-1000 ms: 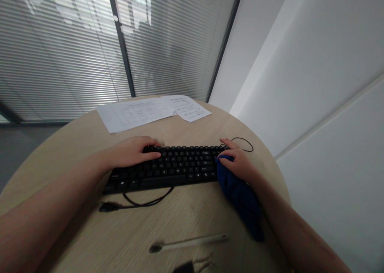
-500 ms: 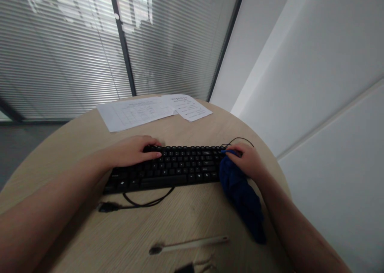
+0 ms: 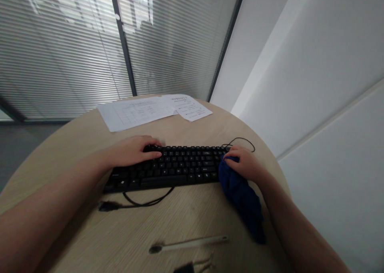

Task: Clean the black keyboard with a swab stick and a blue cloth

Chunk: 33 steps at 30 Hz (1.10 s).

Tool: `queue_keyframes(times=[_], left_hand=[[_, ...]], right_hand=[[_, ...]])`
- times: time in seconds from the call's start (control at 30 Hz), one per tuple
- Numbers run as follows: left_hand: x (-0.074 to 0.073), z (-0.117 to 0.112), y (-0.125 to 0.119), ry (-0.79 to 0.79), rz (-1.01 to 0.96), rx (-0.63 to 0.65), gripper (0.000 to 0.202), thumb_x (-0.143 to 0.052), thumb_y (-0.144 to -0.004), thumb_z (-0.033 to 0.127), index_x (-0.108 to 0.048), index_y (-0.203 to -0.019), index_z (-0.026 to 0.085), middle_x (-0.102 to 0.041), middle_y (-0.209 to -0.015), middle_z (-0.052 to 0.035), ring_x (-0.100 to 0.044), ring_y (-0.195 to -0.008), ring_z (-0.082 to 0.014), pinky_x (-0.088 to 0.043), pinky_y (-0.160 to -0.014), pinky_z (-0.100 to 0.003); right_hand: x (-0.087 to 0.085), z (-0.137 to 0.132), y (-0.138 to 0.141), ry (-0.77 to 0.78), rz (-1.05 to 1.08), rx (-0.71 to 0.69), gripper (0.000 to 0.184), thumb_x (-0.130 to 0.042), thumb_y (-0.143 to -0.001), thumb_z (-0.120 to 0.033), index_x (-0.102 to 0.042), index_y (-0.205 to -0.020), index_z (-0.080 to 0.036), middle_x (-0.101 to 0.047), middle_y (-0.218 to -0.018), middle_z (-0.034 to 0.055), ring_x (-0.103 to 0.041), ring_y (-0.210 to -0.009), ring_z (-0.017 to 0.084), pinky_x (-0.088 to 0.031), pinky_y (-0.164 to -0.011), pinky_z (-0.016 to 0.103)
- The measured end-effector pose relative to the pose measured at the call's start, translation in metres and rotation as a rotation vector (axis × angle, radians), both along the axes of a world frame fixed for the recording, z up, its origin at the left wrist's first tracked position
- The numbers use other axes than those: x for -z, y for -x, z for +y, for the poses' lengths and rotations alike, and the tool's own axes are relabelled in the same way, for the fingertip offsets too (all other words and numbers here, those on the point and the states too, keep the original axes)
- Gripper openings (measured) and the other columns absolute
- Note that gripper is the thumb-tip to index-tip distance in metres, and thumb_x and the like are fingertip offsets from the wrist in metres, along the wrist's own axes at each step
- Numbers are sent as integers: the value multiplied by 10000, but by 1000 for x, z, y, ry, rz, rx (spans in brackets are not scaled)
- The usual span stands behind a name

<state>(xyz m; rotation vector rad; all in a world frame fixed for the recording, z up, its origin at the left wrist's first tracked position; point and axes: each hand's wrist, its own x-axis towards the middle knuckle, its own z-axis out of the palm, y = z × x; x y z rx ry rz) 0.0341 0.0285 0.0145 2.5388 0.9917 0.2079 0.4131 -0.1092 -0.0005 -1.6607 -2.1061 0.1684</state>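
Observation:
A black keyboard [image 3: 180, 167] lies flat on the round wooden table. My left hand [image 3: 135, 151] grips its left end, thumb on top of the keys and fingers over the far edge. At the keyboard's right end, my right hand [image 3: 241, 161] is closed on a dark blue cloth [image 3: 240, 193], pressing part of it against the keys. The rest of the cloth trails toward me over the tabletop. My right fingertips are partly hidden by the cloth.
In front of the keyboard lies its cable with a black plug [image 3: 109, 206]. Nearer me is a brush with a pale handle [image 3: 195, 243], and a dark object [image 3: 184, 268] is cut off by the bottom edge. Printed papers [image 3: 138, 113] lie at the table's far side.
My right hand has moved slightly toward me with the cloth, down the keyboard's right end. My left hand and the keyboard have stayed put.

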Motion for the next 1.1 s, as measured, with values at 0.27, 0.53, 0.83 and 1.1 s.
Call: queue_keyframes(times=[0.27,0.53,0.83,1.1], left_hand=[[0,0,1,-4,8,-7,465,-529,-879,574,-708,-1142,235,-728,-1160,-80,-655,-1064,-278,-456,-938,-373],[2,2,1,-8,-6,2,469,-538,-880,564,-706,-1168,233,-725,-1176,-79,-653,-1078,-277,-449,-955,-373],[3,3,2,-10,-5,16,464,-528,-887,555,-705,-1160,224,-731,-1144,-78,-659,-1052,-271,-459,-936,-366],[2,2,1,-3,-3,12,471,-524,-889,568,-702,-1165,230,-730,-1142,-76,-657,-1049,-273,-457,-940,-377]], right_hand=[[4,2,2,-37,23,40,214,-589,-885,-269,-792,-934,-223,-702,-874,71,-647,-870,239,-500,-807,399],[1,1,-1,0,6,-14,195,-593,-900,-264,-778,-872,-209,-708,-861,63,-644,-851,223,-492,-795,376],[1,2,-2,25,30,-22,184,-601,-891,-220,-784,-900,-199,-706,-870,63,-646,-857,215,-482,-800,360],[1,1,-2,35,41,-19,203,-595,-890,-238,-788,-936,-198,-702,-877,69,-642,-846,216,-477,-783,357]])
